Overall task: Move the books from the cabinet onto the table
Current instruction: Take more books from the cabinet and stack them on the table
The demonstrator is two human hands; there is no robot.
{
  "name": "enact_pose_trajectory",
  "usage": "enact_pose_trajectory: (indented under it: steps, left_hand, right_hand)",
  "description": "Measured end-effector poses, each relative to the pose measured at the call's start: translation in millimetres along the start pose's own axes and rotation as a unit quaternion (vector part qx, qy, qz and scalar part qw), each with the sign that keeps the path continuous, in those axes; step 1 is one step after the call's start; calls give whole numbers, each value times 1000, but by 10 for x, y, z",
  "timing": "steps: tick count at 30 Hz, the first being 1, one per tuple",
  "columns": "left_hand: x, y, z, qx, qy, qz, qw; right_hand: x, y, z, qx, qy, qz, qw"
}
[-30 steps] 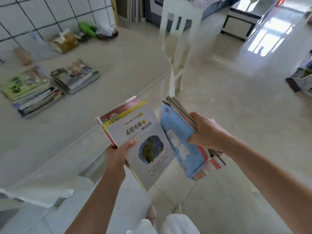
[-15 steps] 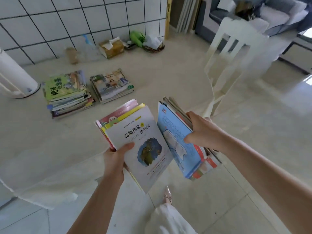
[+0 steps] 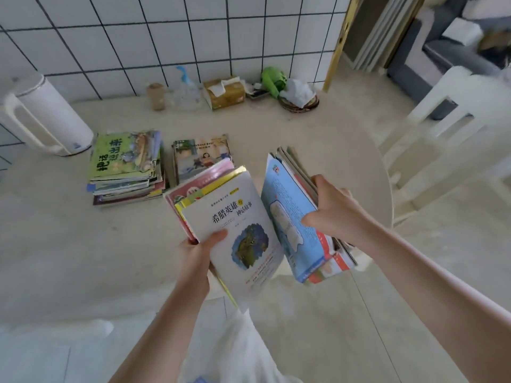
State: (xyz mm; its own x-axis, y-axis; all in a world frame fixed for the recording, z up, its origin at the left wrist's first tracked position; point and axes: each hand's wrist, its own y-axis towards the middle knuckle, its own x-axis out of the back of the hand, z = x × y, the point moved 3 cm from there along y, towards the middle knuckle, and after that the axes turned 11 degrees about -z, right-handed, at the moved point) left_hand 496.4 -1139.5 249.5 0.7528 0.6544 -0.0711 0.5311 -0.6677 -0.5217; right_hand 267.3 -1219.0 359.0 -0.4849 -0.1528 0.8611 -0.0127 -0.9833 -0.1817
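**Two bundles of books held above the tabletop edge**

The books are split in two bundles, both in the air over the near edge of the tabletop (image 3: 69,244). The left hand (image 3: 193,258) grasps the white-covered bundle (image 3: 235,230) at its lower left corner, thumb on top of the cover and the other fingers hidden below. The right hand (image 3: 331,214) is clamped on the blue-covered bundle (image 3: 290,217), which stands tilted on its edge, the thumb on the cover and the rest of the fingers behind it.

I think the main risk is with the right bundle: it holds several thin books gripped only at the upper part, so the lower ones could slide out and fall to the floor beside the tabletop. The left bundle is held at one corner only and it could sag or fan open.

Further on the tabletop lie two stacks already placed, one with a green cover (image 3: 127,167) and one smaller stack (image 3: 201,156) just beside it. A white kettle (image 3: 47,117) stands to the left, and a tissue box (image 3: 224,92) by the tiled wall. A white chair (image 3: 448,139) is on the right.
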Motion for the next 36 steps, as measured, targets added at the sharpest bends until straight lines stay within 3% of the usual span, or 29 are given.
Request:
enact_pose_trajectory:
  steps: [6, 18, 25, 36]
  left_hand:
    - [-336, 546, -179, 7, 0, -36, 999]
    - [-913, 1732, -733, 7, 59, -36, 998]
    - [-1064, 2035, -806, 29, 48, -60, 997]
    - [-968, 2189, -746, 79, -34, -82, 993]
  right_hand:
    - [-58, 732, 198, 10, 17, 21, 1000]
    - [-301, 2278, 671, -22, 1, 28, 999]
    - [-466, 2695, 766, 2, 7, 46, 999]
    - [-565, 2695, 711, 79, -51, 95, 991]
